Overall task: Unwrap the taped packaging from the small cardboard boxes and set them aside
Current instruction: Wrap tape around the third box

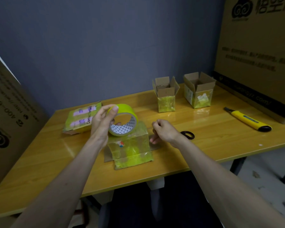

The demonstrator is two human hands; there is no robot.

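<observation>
Holding the tape roll point(123, 120) above the wrapped box point(130, 145), the left hand point(102, 122) has thumb and fingers curled round its rim; the right hand point(164, 131) hovers beside the box, fingers curled, seemingly pinching a strip I cannot resolve. Box sits mid-table point(204, 145), near edge. Judgement: set roll aside, peel slowly along seam, steady the box.

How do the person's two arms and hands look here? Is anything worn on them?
Both forearms are bare up to the bottom edge of the picture; no sleeve shows. The left hand and the right hand wear no gloves. No watch, bracelet or ring can be seen on either wrist or on the fingers that show.
</observation>
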